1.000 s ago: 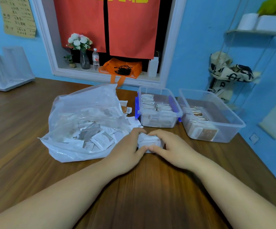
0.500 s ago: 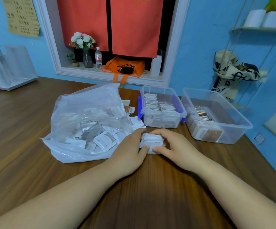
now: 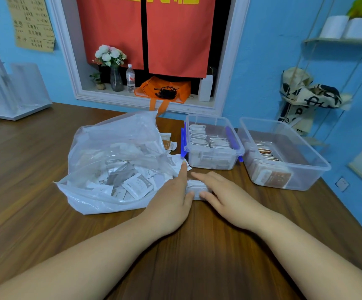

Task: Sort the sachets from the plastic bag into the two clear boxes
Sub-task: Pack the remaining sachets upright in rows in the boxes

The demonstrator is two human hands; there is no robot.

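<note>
Well to the left of the small clear plastic box with blue latches [image 3: 217, 150], a large crumpled clear plastic bag [image 3: 110, 144] lies on the brown wooden surface [image 3: 35, 191]. Its mouth opens toward the person, and loose white sachets [image 3: 136, 185] are heaped inside. A few more small sachets [image 3: 169, 145] lie on the surface between the bag and that box. Just in front of the box, the left hand [image 3: 171, 200] is released, fingers straight, with its inner edge and thumb pressed against the left side of a small stack of white sachets [image 3: 195, 187]. This stack sits on the surface before the box's front left corner. The right hand [image 3: 223, 195] is likewise released, fingers stretched flat over the stack's right side and thumb at its near edge. The box itself holds rows of upright white sachets [image 3: 199, 135]. Just beside it on the right stands a larger clear plastic box [image 3: 305, 180] with brown sachets [image 3: 268, 174] along its left wall.
</note>
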